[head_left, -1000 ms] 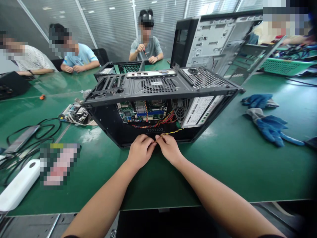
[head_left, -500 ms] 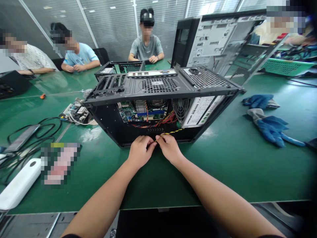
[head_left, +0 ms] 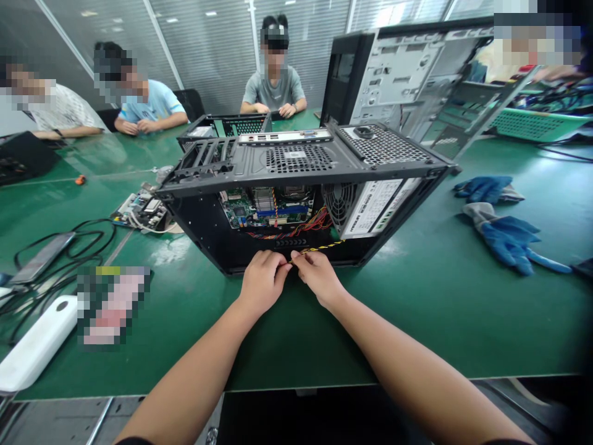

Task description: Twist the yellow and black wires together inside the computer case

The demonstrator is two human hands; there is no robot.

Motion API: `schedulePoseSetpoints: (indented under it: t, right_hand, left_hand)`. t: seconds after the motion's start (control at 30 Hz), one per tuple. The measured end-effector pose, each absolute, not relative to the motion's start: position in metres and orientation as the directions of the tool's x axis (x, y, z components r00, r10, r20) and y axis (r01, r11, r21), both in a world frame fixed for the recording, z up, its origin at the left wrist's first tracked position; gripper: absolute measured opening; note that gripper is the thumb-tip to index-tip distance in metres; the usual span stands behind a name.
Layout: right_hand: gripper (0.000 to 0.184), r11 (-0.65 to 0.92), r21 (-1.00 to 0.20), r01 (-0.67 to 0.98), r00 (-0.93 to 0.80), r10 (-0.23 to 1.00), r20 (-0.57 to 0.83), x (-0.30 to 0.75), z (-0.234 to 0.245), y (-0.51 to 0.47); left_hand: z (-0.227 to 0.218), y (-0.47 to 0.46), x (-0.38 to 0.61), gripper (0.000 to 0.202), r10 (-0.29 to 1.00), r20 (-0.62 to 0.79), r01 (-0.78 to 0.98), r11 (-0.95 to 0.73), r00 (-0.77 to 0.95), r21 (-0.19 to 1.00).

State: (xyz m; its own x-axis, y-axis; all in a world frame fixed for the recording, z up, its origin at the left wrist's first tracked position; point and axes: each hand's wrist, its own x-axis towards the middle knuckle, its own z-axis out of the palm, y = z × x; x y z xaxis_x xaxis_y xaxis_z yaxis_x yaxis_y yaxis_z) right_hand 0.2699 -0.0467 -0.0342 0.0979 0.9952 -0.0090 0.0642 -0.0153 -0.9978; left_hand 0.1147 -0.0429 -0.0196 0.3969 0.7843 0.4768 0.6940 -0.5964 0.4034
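Note:
A twisted yellow-and-black cable (head_left: pixel 324 248) runs from under the power supply (head_left: pixel 373 209) out to the near edge of an opened black computer case (head_left: pixel 194 238). My left hand (head_left: pixel 265 279) pinches the cable's end part between thumb and fingers. Close beside it, my right hand (head_left: pixel 317 276) is also closed on the cable, a short way along. The fingers hide the cable's tip. Inside the case show a green motherboard (head_left: pixel 238 211) and a bundle of red, orange and yellow wires (head_left: pixel 306 228).
Blue work gloves (head_left: pixel 507 238) lie to the right. Left are a white power bank-like object (head_left: pixel 39 343), black cables (head_left: pixel 92 225) and a loose circuit board (head_left: pixel 146 207). Behind stand another case (head_left: pixel 349 80) and a green basket (head_left: pixel 537 125). Several people sit around the table.
Both hands stay pinched on the cable at nearly the same spot. The left hand's fingers have shifted up very slightly.

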Motion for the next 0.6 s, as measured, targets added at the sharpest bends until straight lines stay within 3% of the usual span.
schedulePoseSetpoints:
  t: [0.2, 0.6]
  right_hand:
    - [0.048, -0.061, -0.997, 0.036, 0.112, 0.992, -0.057, 0.2699, -0.0339, -0.0471]
    - [0.044, 0.059, -0.980, 0.189, 0.067, 0.995, 0.073, 0.2722, -0.0326, -0.0482]
  left_hand:
    - [-0.0210, -0.0428, 0.1140, 0.010, 0.779, 0.494, 0.707, -0.594, 0.386, 0.385]
    - [-0.0235, -0.0426, 0.1154, 0.012, 0.805, 0.426, 0.711, -0.577, 0.413, 0.402]
